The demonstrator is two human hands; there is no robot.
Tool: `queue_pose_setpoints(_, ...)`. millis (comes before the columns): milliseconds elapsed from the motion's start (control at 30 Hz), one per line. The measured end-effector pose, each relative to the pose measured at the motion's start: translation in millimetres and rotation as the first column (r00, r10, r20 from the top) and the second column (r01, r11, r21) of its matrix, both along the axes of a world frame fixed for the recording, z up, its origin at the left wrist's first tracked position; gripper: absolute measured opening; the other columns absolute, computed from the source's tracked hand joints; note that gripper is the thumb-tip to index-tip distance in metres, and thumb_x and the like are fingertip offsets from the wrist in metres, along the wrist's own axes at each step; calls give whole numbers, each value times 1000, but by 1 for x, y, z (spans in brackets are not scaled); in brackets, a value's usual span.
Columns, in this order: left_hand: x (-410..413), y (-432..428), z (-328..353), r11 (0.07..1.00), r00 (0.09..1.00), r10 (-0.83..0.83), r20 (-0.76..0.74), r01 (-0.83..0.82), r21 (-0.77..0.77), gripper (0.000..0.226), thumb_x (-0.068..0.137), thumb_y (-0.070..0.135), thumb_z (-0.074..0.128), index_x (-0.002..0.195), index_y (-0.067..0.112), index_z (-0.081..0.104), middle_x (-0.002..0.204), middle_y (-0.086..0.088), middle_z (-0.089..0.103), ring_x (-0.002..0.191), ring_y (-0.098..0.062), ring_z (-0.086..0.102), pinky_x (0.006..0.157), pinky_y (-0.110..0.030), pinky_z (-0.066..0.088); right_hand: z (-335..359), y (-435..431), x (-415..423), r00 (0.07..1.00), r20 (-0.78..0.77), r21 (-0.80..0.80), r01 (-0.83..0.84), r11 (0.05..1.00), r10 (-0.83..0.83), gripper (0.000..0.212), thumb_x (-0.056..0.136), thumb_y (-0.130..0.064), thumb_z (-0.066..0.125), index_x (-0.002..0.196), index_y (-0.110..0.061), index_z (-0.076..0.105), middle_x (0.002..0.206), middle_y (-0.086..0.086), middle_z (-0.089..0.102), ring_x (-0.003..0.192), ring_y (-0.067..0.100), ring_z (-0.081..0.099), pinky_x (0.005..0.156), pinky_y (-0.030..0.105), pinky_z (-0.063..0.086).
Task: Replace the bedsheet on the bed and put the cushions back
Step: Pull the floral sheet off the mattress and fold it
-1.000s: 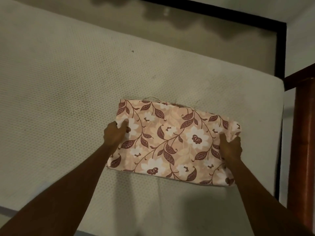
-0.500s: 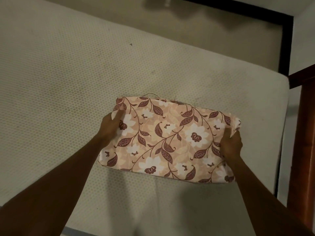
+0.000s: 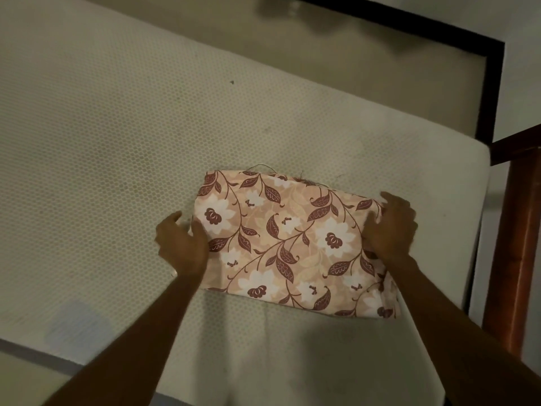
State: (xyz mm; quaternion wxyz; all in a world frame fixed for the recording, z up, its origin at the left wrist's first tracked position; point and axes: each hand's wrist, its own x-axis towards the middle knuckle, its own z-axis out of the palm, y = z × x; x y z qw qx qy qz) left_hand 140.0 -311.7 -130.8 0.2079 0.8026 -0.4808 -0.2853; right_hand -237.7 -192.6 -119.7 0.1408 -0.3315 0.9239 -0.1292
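Near the right edge of the mattress (image 3: 117,142), toward its near right corner, the folded bedsheet (image 3: 281,244) lies flat as a floral packet. My left hand (image 3: 183,244) sits at its left end with the fingers loosely spread and only the thumb side touching the cloth. My right hand (image 3: 390,227) is on the right end, fingers curled into the bunched fabric there. As I judge it, the job is at an early stage: the mattress is bare and the fresh sheet is on it but not opened. Unfolding, spreading and tucking are left to do, then the cushions, none of which I can see.
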Motion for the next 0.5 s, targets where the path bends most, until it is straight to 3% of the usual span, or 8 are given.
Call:
queue_pose_setpoints(100, -7, 49, 12, 940, 942, 335, -32, -332, 82, 51, 87, 28, 68, 134, 10, 58, 137, -13, 57, 124, -33, 58, 105, -57, 45, 9, -38, 17, 958, 108, 86, -275, 958, 266, 54, 92, -41, 62, 143, -24, 54, 141, 5, 60, 133, 31, 51, 110, 52, 39)
queue_pose_setpoints(167, -16, 81, 16, 788, 797, 599, -75, -570, 233, 47, 79, 22, 69, 126, 11, 67, 128, -12, 66, 117, -32, 65, 100, -60, 49, 11, -62, 31, 902, 249, 122, -391, 912, 353, 63, 92, -49, 60, 149, -26, 48, 146, 6, 56, 136, 31, 49, 113, 53, 38)
queue_pose_setpoints(233, -26, 111, 16, 669, 691, 718, -83, -650, 361, 45, 82, 16, 75, 125, 3, 68, 125, -20, 69, 114, -37, 67, 94, -52, 55, 10, -85, 44, 848, 297, 147, -495, 856, 439, 69, 93, -53, 60, 153, -24, 43, 150, 10, 52, 139, 33, 47, 113, 54, 37)
queue_pose_setpoints(300, -40, 142, 16, 618, 639, 740, -210, -525, 585, 30, 92, 16, 72, 117, -2, 69, 115, -25, 70, 103, -33, 68, 78, -38, 52, 5, -103, 56, 810, 323, 175, -560, 810, 490, 73, 94, -57, 57, 155, -23, 38, 152, 11, 48, 140, 34, 44, 112, 56, 37)
queue_pose_setpoints(367, -58, 166, 23, 572, 403, 793, -456, -235, 786, 19, 92, 21, 71, 105, 7, 71, 89, -12, 70, 86, -23, 63, 74, -35, 50, -3, -116, 63, 796, 335, 219, -586, 780, 504, 77, 94, -64, 54, 156, -22, 35, 151, 14, 44, 139, 36, 42, 109, 56, 38)
queue_pose_setpoints(400, -67, 175, 22, 554, 294, 812, -504, -119, 824, 20, 88, 27, 74, 98, 11, 69, 82, -8, 67, 90, -24, 62, 83, -38, 52, -8, -120, 66, 796, 322, 246, -593, 766, 513, 80, 93, -68, 53, 155, -20, 35, 150, 16, 42, 138, 37, 40, 108, 56, 39)
queue_pose_setpoints(433, -76, 181, 19, 536, 245, 824, -511, -43, 843, 24, 88, 32, 75, 97, 10, 69, 85, -11, 69, 103, -28, 64, 97, -43, 52, -11, -123, 68, 795, 299, 271, -601, 752, 528, 83, 92, -71, 52, 154, -19, 36, 149, 17, 42, 137, 38, 39, 106, 56, 41)
queue_pose_setpoints(500, -87, 188, 14, 521, 269, 824, -499, -9, 854, 50, 94, 35, 72, 127, -1, 65, 132, -27, 64, 139, -39, 50, 110, -49, 46, -16, -124, 72, 785, 261, 300, -620, 725, 562, 86, 90, -76, 51, 152, -17, 38, 147, 16, 44, 136, 37, 39, 105, 55, 42)
